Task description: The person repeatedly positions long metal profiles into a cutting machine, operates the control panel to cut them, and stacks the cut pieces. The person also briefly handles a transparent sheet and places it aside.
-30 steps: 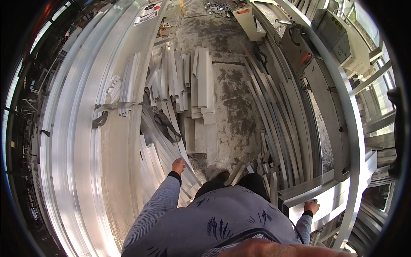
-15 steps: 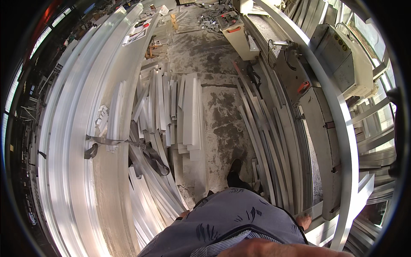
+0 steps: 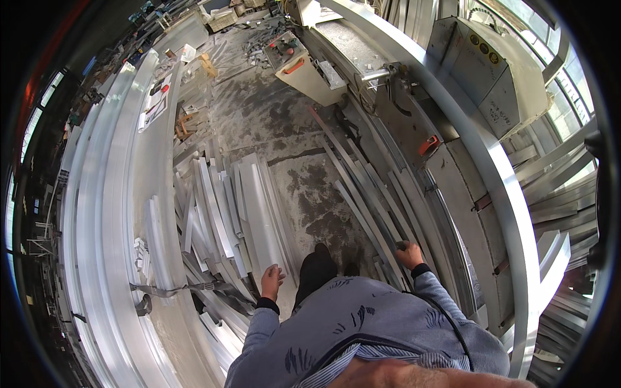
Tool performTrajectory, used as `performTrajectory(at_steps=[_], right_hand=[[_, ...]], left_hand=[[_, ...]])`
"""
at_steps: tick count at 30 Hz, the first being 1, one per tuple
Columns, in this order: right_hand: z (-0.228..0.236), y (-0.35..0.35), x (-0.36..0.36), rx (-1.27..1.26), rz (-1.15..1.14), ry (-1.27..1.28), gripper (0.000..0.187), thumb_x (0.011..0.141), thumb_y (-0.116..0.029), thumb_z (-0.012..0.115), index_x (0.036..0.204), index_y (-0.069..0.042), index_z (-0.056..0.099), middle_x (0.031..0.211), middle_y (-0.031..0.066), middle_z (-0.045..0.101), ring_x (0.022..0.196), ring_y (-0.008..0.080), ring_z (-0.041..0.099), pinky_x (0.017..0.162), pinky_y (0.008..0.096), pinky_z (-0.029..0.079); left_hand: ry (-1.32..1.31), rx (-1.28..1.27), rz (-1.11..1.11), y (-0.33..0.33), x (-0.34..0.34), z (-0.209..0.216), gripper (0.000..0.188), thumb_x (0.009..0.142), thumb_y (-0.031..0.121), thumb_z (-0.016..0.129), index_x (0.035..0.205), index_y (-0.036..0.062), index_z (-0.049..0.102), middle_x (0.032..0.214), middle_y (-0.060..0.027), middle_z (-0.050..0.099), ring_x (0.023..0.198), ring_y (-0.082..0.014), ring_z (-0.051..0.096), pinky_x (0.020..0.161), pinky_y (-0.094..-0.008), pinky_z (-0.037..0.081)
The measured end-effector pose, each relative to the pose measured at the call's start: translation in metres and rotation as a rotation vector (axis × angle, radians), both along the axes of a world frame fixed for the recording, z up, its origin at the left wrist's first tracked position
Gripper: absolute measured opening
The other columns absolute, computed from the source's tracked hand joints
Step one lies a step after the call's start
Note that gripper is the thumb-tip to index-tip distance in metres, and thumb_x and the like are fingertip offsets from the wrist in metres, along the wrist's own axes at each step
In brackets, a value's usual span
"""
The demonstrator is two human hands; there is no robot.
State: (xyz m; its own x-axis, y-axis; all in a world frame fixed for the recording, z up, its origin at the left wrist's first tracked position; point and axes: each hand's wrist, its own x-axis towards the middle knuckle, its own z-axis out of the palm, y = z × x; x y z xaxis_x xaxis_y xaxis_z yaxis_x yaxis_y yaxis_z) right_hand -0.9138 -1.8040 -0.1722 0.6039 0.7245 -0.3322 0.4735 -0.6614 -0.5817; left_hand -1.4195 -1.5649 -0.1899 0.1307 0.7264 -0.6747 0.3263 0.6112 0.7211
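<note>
A person in a grey top [image 3: 369, 310] stands in a workshop aisle between stacks of metal profiles, the left hand [image 3: 272, 281] half open with its fingers loosely curled, seemingly empty, just beside the end of a pile of pale profiles [image 3: 257, 210]. The right hand [image 3: 409, 255], fingers bent inward, is over or against long, slim bars [image 3: 369, 200] on the other side; a dark patch shows at its fingertips, but whether it grips anything cannot be told. A beige cabinet [image 3: 317, 84] with an orange handle [image 3: 294, 66] stands farther up the aisle, and a grey, box-shaped housing [image 3: 485, 77] rises at right, the inside of each hidden from view. At left, long, shiny profiles [image 3: 113, 226] run along a bench [image 3: 187, 343], with a dark strap [image 3: 171, 290] lying across its edge and a white sheet [image 3: 154, 107] bearing a small red object [image 3: 165, 88] toward its far end. The concrete floor [image 3: 310, 194] is blotched with dark stains and strewn at the far end with scraps [image 3: 259, 48]. A broad metal beam [image 3: 495, 174] sweeps down the right side, and daylight comes through windows [image 3: 569, 71] beyond.
</note>
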Motion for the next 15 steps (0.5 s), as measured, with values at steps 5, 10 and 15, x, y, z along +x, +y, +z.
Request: performTrajectory(at_steps=[5,10,15], right_hand=[[-0.016,0.082,-0.005,-0.152,0.157,0.194,0.047,0.079,-0.026,0.069,0.12,-0.006,0.079,0.108,0.0179,0.08,0.105,0.0357,0.076,0.097,0.0429,0.059],[-0.048,0.16,0.03,-0.267,0.13,0.155,0.053,0.078,-0.032,0.072,0.123,-0.006,0.078,0.113,0.0196,0.079,0.11,0.0378,0.074,0.101,0.044,0.058],[-0.031,0.269,0.077,-0.457,0.216,0.093,0.05,0.077,-0.031,0.072,0.12,-0.007,0.079,0.115,0.0211,0.078,0.11,0.04,0.074,0.101,0.0447,0.058]], left_hand=[[0.118,-0.331,-0.027,-0.02,-0.044,-0.104,0.035,0.109,0.041,0.052,0.124,0.0107,0.06,0.107,-0.0061,0.066,0.094,-0.0268,0.071,0.078,-0.0429,0.052],[0.474,-0.014,-0.772,0.031,-0.054,-0.184,0.029,0.106,0.04,0.055,0.11,0.0109,0.058,0.091,-0.0082,0.06,0.088,-0.03,0.07,0.071,-0.0462,0.05],[0.553,0.555,-0.987,0.21,-0.033,-0.171,0.028,0.104,0.038,0.057,0.096,0.011,0.057,0.076,-0.0103,0.054,0.081,-0.0332,0.069,0.065,-0.0494,0.049]])
